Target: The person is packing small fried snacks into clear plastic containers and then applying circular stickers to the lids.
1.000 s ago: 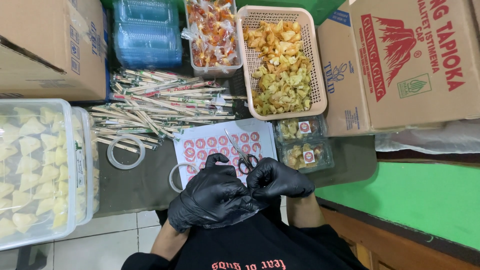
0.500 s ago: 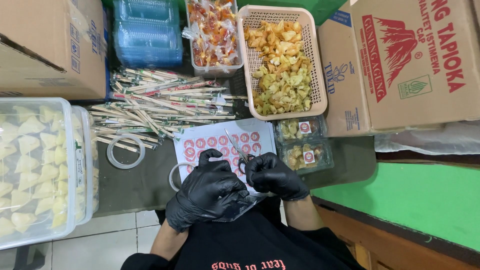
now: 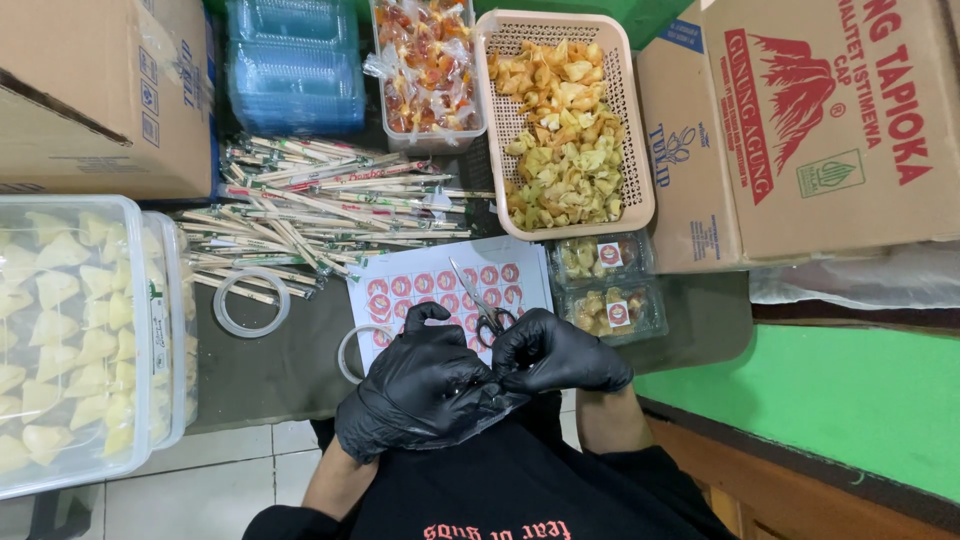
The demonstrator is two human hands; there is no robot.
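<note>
Both gloved hands meet at lower centre of the frame, fingertips pinched together on a small clear plastic container (image 3: 480, 415) held against the person's chest; the left hand (image 3: 415, 392) cups it from beneath while the right hand (image 3: 560, 355) presses at its near edge. Whether it is filled cannot be told. Two sealed, stickered packs (image 3: 605, 285) lie just right of the sticker sheet (image 3: 440, 285), which carries scissors (image 3: 485, 305). The basket of fried snacks (image 3: 565, 120) at upper centre looks well filled, so much seems left. Both wrists bend inward, elbows low.
</note>
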